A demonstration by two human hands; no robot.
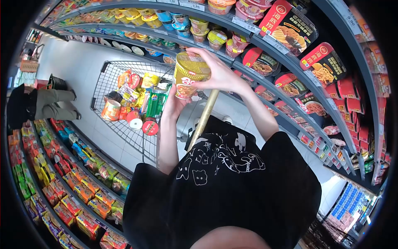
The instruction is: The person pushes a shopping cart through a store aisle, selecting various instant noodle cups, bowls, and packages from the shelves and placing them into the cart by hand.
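Observation:
A yellow-brown cup of instant noodles (191,68) is held in front of me, slightly tilted, with its lid on. My right hand (219,70) grips it from the right, fingers at the lid's edge and thumb across the side. Supporting it from the lower left is my left hand (175,103), its fingers partly hidden by the cup. Just beyond stands a wire shopping cart (99,89) holding several packets and tubs, among them a green packet (156,103) and an orange-and-white cup (111,110). The cart's golden handle bar (205,118) runs between my forearms.
To the right, curved-looking shelves (298,62) hold instant noodle cups and red boxed meals (288,27). Another shelf of colourful packets (89,199) lines the lower left. A person in light trousers (56,101) stands at the far left. Pale tiled floor (78,66) runs between the shelves.

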